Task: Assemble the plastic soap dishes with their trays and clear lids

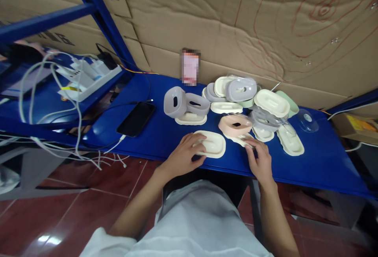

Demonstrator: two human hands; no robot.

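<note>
My left hand [186, 153] grips the left end of a cream oval plastic dish [215, 145] at the table's front edge, fingers over its rim and thumb below. The fingers of my right hand [260, 159] are closed on the near end of a cream wavy-edged plastic piece [242, 140]. That piece lies partly hidden under a peach oval plastic shell [233, 127] with a dark slot. Left of these stand two grey slotted shells, one a grey shell [174, 103] tilted up, beside a cream base [191, 120].
Behind my hands, grey, cream and green shells are heaped, a cream dish [271, 103] on top. A clear plastic lid [307, 120] lies right. A black phone [136, 119] with cable lies left, near a power strip [97, 81]. A lit phone [190, 67] leans against the cardboard wall [165, 24].
</note>
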